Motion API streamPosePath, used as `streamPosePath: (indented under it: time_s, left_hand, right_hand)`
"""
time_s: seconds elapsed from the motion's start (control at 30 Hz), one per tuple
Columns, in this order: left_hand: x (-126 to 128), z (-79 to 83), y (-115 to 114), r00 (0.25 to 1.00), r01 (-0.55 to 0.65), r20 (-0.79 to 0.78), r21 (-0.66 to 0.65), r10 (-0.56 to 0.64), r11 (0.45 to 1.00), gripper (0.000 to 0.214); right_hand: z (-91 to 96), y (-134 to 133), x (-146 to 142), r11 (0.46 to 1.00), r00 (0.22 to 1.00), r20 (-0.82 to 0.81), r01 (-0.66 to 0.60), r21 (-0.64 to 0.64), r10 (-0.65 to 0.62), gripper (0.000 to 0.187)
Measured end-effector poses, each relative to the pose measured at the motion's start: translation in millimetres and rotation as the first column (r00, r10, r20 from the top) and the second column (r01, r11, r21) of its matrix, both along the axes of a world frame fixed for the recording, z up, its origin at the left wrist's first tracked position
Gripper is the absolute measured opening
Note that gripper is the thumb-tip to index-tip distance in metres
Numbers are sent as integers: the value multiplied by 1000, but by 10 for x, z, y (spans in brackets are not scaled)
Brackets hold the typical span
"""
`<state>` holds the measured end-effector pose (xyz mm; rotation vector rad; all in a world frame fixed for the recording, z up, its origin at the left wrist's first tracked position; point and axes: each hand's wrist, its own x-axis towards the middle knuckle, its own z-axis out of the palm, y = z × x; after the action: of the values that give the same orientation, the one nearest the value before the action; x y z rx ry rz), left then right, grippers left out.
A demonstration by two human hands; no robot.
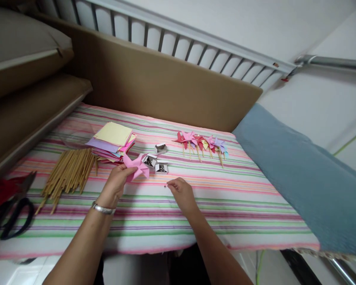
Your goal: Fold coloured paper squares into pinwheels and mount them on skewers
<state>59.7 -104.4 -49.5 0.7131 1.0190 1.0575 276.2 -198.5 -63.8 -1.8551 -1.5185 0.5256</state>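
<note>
A pink paper pinwheel (pixel 141 171) is pinched in my left hand (pixel 118 180), the thumb lying over its folded paper. To the right, my right hand (pixel 181 192) is closed in a pinch just above the striped cloth. At its fingertips shows a tiny dark metal piece (pixel 165 186), too small to name. Behind the hands stand small white boxes: two (pixel 161 168) (pixel 150 160) hold little metal pieces, and the contents of a third (pixel 160 148) are hidden from me.
Stacked coloured paper squares (pixel 112 133) and a bundle of wooden sticks (pixel 69 170) lie left. Dark-handled scissors (pixel 17 215) rest beside red material (pixel 2 194). Several finished pinwheels on sticks (pixel 190 137) lie back right. A brown board (pixel 166 83) borders the striped cloth (pixel 240 206).
</note>
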Motion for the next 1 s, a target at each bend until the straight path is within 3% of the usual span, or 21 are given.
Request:
streamPosePath:
  time_s: [0.1,0.2,0.4,0.6,0.73,1.0]
  left_hand:
    - [13,-11,-23,1000,19,6,17,-19,1000,20]
    - [22,11,-43,1000,9,6,23,-9,1000,19]
    - [56,40,-57,999,22,-32,32,-21,999,17]
    - [74,24,-49,998,55,-38,30,-54,998,17]
    - [86,39,-62,997,52,-62,16,-51,999,17]
    - [150,5,-100,994,79,-75,-41,-82,996,15]
  right_hand:
    - [-41,-99,-94,995,985,142,-89,-39,94,19]
    - [-100,-49,-135,995,971,222,-68,-75,83,20]
    - [-113,72,-110,995,979,196,-50,-81,65,20]
    - [-69,-7,-55,997,989,142,-42,-70,51,18]
    - [-95,-44,-99,994,971,218,-81,-73,96,18]
    - [-165,101,-162,997,943,329,-20,-71,43,22]
